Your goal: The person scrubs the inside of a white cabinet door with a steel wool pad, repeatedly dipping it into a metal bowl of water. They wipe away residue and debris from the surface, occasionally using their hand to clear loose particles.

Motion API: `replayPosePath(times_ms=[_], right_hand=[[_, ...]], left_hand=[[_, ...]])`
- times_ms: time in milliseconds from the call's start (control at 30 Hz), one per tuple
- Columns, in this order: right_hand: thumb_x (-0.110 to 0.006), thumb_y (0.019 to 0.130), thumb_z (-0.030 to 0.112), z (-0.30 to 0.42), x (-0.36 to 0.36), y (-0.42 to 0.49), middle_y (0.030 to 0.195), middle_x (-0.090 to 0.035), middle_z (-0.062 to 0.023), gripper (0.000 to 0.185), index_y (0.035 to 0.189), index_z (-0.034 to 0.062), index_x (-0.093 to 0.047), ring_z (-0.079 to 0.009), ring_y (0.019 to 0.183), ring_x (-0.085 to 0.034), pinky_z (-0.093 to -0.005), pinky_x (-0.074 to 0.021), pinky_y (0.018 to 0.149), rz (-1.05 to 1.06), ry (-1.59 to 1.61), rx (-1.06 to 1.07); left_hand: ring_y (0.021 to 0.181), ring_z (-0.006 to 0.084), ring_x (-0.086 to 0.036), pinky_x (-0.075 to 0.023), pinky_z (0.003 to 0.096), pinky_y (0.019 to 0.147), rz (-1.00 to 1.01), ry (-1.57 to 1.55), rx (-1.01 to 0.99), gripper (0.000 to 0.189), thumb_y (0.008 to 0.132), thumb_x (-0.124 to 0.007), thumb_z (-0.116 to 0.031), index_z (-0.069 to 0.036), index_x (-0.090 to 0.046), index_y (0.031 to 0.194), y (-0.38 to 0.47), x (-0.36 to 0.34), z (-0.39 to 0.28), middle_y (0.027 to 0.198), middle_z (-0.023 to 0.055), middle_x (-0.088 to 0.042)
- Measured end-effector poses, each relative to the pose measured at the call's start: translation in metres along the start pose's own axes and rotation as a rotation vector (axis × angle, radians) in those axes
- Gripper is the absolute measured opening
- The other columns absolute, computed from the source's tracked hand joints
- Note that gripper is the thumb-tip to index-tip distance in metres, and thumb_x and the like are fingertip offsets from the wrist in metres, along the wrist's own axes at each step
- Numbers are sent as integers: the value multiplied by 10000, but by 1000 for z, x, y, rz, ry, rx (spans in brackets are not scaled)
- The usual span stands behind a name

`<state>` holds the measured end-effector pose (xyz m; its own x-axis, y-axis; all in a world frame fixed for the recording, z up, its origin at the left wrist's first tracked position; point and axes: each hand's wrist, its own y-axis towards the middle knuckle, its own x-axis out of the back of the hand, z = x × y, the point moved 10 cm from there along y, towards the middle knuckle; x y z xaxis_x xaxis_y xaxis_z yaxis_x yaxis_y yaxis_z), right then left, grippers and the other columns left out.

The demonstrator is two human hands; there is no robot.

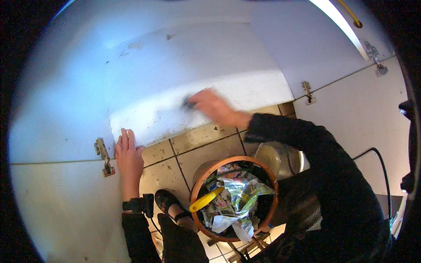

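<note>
My right hand (213, 105) is blurred by motion over the white base panel (236, 88) of a cupboard. Its fingers are closed around a small dark object (189, 102), too blurred to name, which is at the panel's surface. Dark specks and smudges lie on the panel near its front edge. My left hand (129, 149) rests at the panel's front left corner with its fingers stretched out; nothing is in it. Below the panel stands a round terracotta-coloured container (274, 200) with crumpled plastic wrappers (241, 197) and a yellow handle (206, 199) sticking out over its rim.
Open cupboard doors with metal hinges (104, 157) flank both sides. A translucent basin (274, 159) stands behind the container on the tiled floor (194, 164), which has dirt specks. A sandalled foot (171, 203) is beside the container. A yellow cable (350, 13) enters a hole at upper right.
</note>
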<state>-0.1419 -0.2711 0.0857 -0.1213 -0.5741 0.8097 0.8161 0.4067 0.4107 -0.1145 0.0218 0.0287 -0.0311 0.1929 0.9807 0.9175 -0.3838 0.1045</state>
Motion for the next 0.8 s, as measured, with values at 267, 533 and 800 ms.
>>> replayPosePath(times_ms=[267,533,800], right_hand=[[-674,907,122,-53,40,-64,1154,-606,-107,282,1189,102,-684,-319,1039,-571,-408,-514,899,250,-185,-191],[-612,903,80,-65,11,-31,1181,-633,-86,189,1064,86,-710,-338,1036,-571,-405,-522,903,270,-241,-240],[-612,899,97,-120,88,-103,1119,-620,-112,180,1063,85,-685,-377,998,-591,-460,-535,853,14,-557,-701]], left_hand=[[1401,361,-373,-376,487,1116,-3,8,27,731,887,-707,-175,-117,-361,1528,-1,-6,3,1621,85,-304],[1388,352,-389,-398,495,1087,-15,32,-3,682,913,-688,-219,-91,-381,1509,-1,-5,2,1612,108,-309],[1417,395,-352,-377,496,1126,330,66,36,689,903,-693,-210,-78,-379,1503,17,-13,5,1614,160,-283]])
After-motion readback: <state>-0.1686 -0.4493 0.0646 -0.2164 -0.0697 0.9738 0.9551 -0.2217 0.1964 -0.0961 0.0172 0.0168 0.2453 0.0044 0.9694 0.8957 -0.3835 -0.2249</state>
